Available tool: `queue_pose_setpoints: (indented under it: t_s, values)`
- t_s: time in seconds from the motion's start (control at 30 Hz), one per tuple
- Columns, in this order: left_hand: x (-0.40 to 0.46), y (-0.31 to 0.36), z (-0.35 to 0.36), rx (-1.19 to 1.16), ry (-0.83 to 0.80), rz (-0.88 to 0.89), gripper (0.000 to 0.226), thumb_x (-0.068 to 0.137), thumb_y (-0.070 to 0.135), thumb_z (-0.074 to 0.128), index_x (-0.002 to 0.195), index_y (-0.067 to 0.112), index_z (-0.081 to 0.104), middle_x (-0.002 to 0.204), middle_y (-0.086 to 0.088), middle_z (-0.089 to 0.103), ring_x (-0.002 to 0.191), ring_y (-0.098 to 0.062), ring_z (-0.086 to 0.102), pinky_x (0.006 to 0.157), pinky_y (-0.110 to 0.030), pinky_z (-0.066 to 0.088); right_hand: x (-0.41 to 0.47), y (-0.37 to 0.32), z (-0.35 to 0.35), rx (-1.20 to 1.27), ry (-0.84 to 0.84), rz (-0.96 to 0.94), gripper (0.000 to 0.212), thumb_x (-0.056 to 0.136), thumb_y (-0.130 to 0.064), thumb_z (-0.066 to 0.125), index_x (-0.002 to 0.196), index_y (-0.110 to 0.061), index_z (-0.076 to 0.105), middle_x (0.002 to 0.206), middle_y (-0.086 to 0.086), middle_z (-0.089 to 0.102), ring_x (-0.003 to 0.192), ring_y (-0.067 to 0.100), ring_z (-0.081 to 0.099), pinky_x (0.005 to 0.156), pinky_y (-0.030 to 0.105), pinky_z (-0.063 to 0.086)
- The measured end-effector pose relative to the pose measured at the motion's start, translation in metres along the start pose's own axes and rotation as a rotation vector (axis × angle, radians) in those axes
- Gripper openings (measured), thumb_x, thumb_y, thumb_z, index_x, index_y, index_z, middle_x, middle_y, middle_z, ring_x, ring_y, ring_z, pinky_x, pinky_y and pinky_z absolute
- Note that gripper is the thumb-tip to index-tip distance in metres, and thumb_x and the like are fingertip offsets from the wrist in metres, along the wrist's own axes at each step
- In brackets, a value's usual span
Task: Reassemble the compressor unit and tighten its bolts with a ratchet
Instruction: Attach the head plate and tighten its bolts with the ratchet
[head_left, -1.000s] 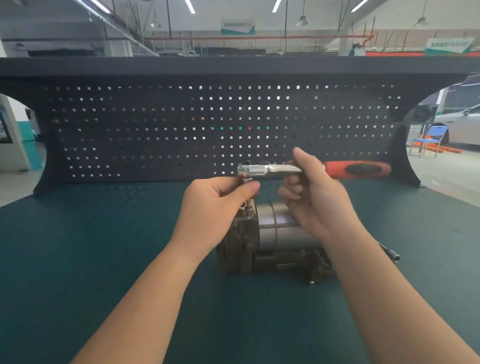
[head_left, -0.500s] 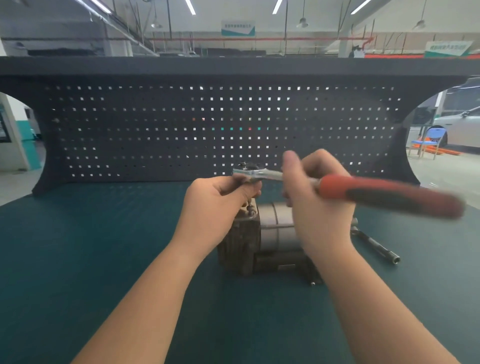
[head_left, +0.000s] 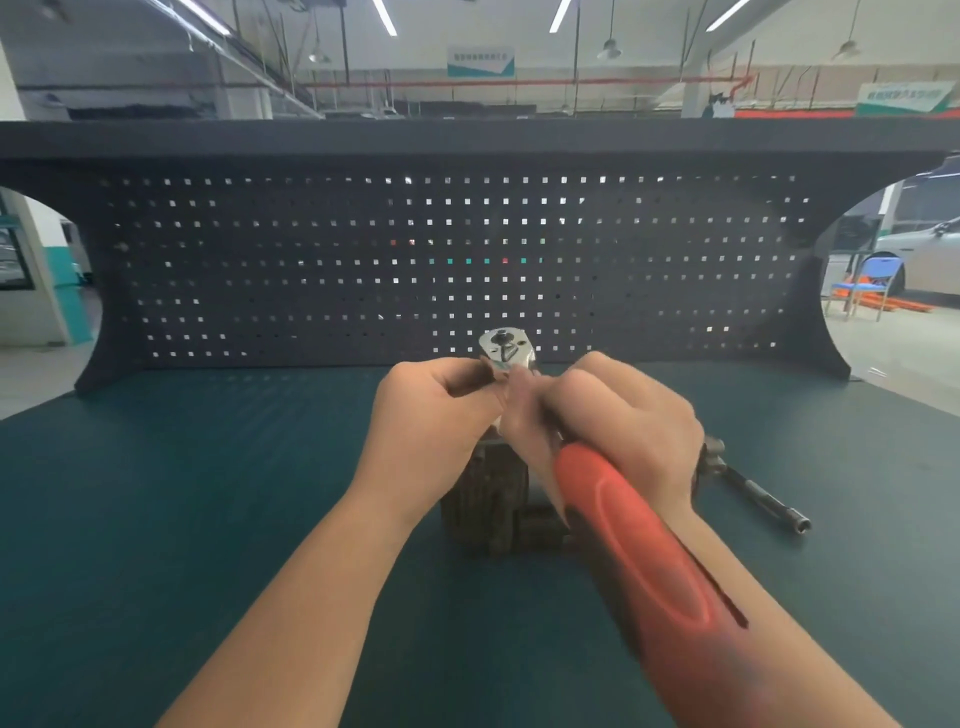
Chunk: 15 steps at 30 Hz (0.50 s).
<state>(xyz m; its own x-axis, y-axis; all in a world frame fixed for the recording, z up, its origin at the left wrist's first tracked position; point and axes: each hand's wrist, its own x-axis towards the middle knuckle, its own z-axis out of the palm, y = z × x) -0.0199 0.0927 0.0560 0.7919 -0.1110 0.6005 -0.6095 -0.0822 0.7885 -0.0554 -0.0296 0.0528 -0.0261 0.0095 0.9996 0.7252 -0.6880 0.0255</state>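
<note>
Black pegboard (head_left: 311, 260), blue chair (head_left: 872, 283), white car (head_left: 930, 254)

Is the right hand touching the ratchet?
Touching. The head view shows the right hand curled round the ratchet where its red grip begins.

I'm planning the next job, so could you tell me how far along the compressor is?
Done: the compressor unit stands assembled on the bench mat. In hand: the right hand holds the ratchet on top of it, while the left hand steadies its head. Left: I cannot tell how many bolts remain. A socket extension lies unused.

red-handled ratchet (head_left: 618, 525), teal mat (head_left: 208, 493), seemingly black pegboard (head_left: 311, 260)
</note>
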Motion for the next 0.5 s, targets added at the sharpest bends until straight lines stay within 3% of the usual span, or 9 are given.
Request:
queue_pose_setpoints:
  t_s: [0.07, 0.13, 0.2, 0.27, 0.33, 0.37, 0.5]
  values:
    - [0.001, -0.001, 0.000, 0.017, 0.000, -0.002, 0.032, 0.087, 0.015, 0.070, 0.061, 0.032, 0.076, 0.054, 0.013, 0.065, 0.052, 0.004, 0.054, 0.051, -0.010, 0.044, 0.002, 0.003, 0.002, 0.057, 0.027, 0.215, 0.042, 0.087, -0.024, 0.062, 0.051, -0.010, 0.044, 0.047, 0.001, 0.036, 0.045, 0.012, 0.032, 0.042, 0.025, 0.031]
    - [0.003, -0.002, 0.000, -0.008, 0.025, -0.016, 0.018, 0.086, 0.019, 0.073, 0.071, 0.028, 0.079, 0.064, 0.005, 0.071, 0.056, 0.000, 0.058, 0.055, -0.013, 0.049, 0.009, 0.012, 0.001, 0.282, 0.059, 0.647, 0.037, 0.084, -0.037, 0.061, 0.059, -0.013, 0.046, 0.047, 0.002, 0.047, 0.041, 0.003, 0.041, 0.043, 0.017, 0.036]
    - [0.004, -0.005, 0.000, 0.012, 0.055, -0.025, 0.015, 0.085, 0.023, 0.075, 0.072, 0.027, 0.079, 0.068, 0.006, 0.074, 0.059, 0.000, 0.063, 0.058, -0.016, 0.052, 0.014, 0.029, 0.002, 0.680, 0.111, 0.975, 0.037, 0.086, -0.028, 0.063, 0.053, -0.019, 0.049, 0.046, -0.005, 0.049, 0.040, 0.004, 0.046, 0.041, 0.018, 0.037]
    - [0.004, -0.007, 0.000, 0.092, 0.052, -0.020, 0.010, 0.084, 0.029, 0.075, 0.076, 0.030, 0.079, 0.075, 0.011, 0.076, 0.070, -0.001, 0.069, 0.070, -0.023, 0.056, 0.013, 0.041, 0.006, 1.037, 0.175, 1.184, 0.044, 0.093, -0.018, 0.061, 0.050, -0.025, 0.054, 0.050, -0.005, 0.050, 0.040, 0.006, 0.044, 0.040, 0.018, 0.033]
    - [0.003, -0.007, 0.000, 0.085, 0.036, -0.012, 0.004, 0.083, 0.030, 0.076, 0.082, 0.034, 0.078, 0.082, 0.014, 0.076, 0.081, -0.002, 0.072, 0.077, -0.026, 0.058, 0.010, 0.044, 0.008, 1.096, 0.245, 1.219, 0.045, 0.095, -0.015, 0.059, 0.052, -0.026, 0.051, 0.048, -0.004, 0.046, 0.040, 0.007, 0.041, 0.040, 0.019, 0.032]
    - [0.003, -0.006, -0.001, 0.058, 0.029, -0.014, 0.007, 0.081, 0.029, 0.078, 0.085, 0.034, 0.078, 0.084, 0.015, 0.076, 0.084, -0.002, 0.072, 0.076, -0.023, 0.058, 0.008, 0.041, 0.008, 1.000, 0.259, 1.166, 0.044, 0.093, -0.017, 0.060, 0.052, -0.026, 0.047, 0.046, -0.004, 0.045, 0.039, 0.008, 0.041, 0.041, 0.020, 0.032]
    - [0.003, -0.004, -0.001, 0.014, 0.031, -0.045, 0.006, 0.076, 0.027, 0.082, 0.081, 0.030, 0.080, 0.080, 0.009, 0.077, 0.074, -0.005, 0.071, 0.060, -0.016, 0.053, -0.002, 0.019, 0.002, 0.320, 0.085, 0.636, 0.034, 0.086, -0.040, 0.058, 0.060, -0.021, 0.047, 0.050, 0.003, 0.050, 0.042, 0.003, 0.043, 0.043, 0.017, 0.036]
